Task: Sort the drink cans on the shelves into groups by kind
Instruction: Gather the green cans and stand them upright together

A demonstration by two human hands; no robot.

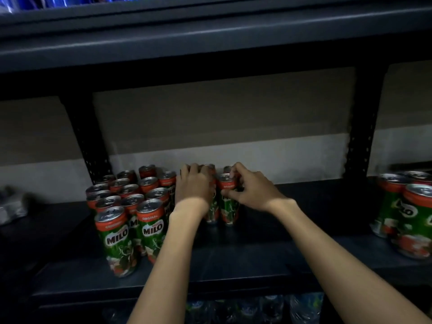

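Observation:
Several green-and-red Milo cans (150,228) stand packed together on the left half of a dark shelf (245,260). My left hand (192,185) curls over the top of a Milo can (212,212) at the right edge of that group, hiding most of it. My right hand (251,189) pinches the neighbouring Milo can (228,202) by its upper part, thumb in front and fingers over the rim. One more can top (228,169) shows behind it.
A second small cluster of Milo cans (408,213) stands at the far right of the shelf. Black perforated uprights (360,141) frame the bay. Blue packs (58,1) sit on the shelf above, and water bottles (268,307) on the one below.

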